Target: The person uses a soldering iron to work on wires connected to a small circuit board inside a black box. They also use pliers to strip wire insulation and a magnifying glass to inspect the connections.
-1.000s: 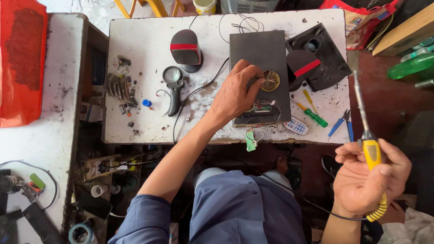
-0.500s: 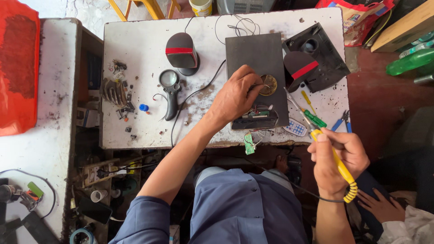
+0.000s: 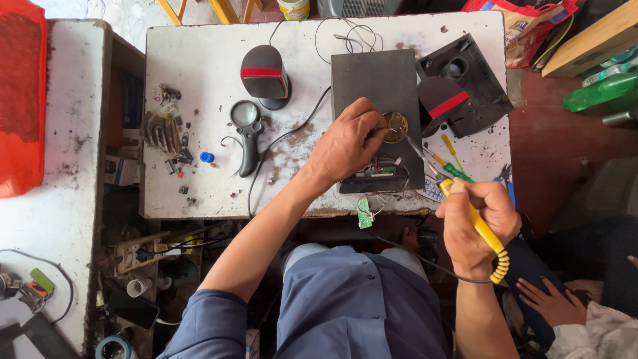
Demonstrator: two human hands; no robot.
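hands: right (image 3: 475, 223) grips soldering iron (image 3: 465, 206), now lowered to table | left (image 3: 349, 143) stays on speaker box (image 3: 379, 86)

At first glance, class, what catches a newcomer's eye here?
Mid-table, the left hand presses on a dark speaker box beside a small brass-coloured disc. At the table's right edge, the right hand grips a yellow-handled soldering iron. A black magnifying glass lies further left.

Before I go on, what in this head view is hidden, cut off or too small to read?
- Soldering iron tip: too thin to trace among the screwdrivers.
- Speaker box near face: covered by the left hand.
- Small green board parts: too small.
- Right hand covers the iron's grip.
- Another person's hand: arm cut by the bottom edge.
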